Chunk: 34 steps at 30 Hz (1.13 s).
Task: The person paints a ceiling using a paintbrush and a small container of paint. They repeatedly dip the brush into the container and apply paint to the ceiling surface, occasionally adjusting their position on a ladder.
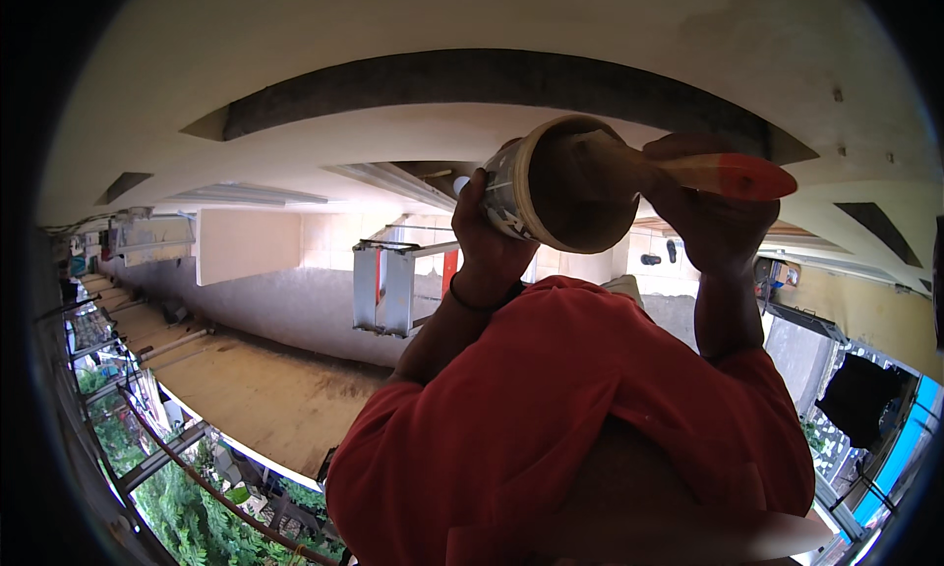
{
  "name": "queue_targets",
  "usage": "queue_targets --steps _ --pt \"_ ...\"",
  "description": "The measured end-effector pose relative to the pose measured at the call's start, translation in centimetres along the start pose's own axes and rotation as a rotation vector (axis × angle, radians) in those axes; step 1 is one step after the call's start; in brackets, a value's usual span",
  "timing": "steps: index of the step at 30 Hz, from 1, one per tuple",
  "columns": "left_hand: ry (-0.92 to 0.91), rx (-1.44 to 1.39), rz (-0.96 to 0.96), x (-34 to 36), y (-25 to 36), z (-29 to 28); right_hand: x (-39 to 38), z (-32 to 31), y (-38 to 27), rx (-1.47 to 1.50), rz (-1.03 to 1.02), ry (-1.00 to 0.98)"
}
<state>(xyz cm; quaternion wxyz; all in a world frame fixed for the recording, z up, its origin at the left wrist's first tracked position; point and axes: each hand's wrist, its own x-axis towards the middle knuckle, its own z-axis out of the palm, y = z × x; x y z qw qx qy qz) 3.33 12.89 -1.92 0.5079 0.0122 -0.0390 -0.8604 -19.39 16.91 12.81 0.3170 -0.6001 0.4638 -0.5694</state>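
My left hand (492,234) is wrapped round the side of a paint bucket (526,194), which is tilted so that its open mouth shows. The inside is dark, and I cannot tell how much paint it holds. My right hand (723,222) grips a wide paintbrush with an orange-red handle (742,177). The brush head (608,163) lies at the bucket's mouth, close to the rim; whether it touches the inner wall I cannot tell. A long dark grey strip (492,79) runs across the pale surface above both hands.
A metal stepladder (383,289) stands left of my left arm. A pair of dark sandals (661,253) lies on the floor beyond my right forearm. Green plants (182,502) and railings show at the lower left. A black cloth (857,401) hangs at the right.
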Motion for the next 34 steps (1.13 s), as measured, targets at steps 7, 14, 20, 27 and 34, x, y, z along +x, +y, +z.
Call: queue_targets --steps 7,14,20,27,34 --pt "0.067 0.022 -0.021 0.5 -0.2 -0.2 0.5 -0.8 0.7 -0.018 -0.139 0.14" --pt "-0.017 -0.063 -0.049 0.6 -0.2 -0.6 0.2 -1.0 0.6 0.215 -0.009 0.284" --pt "0.001 0.012 -0.036 0.6 -0.7 -0.1 -0.6 -0.6 0.5 0.245 0.03 0.33" --pt "0.243 0.603 0.158 0.8 -2.9 3.5 -2.0 -1.1 1.8 0.461 0.11 0.34" --pt "0.211 0.655 0.031 2.6 -4.0 6.7 -2.6 -1.7 2.3 0.615 0.105 0.469"
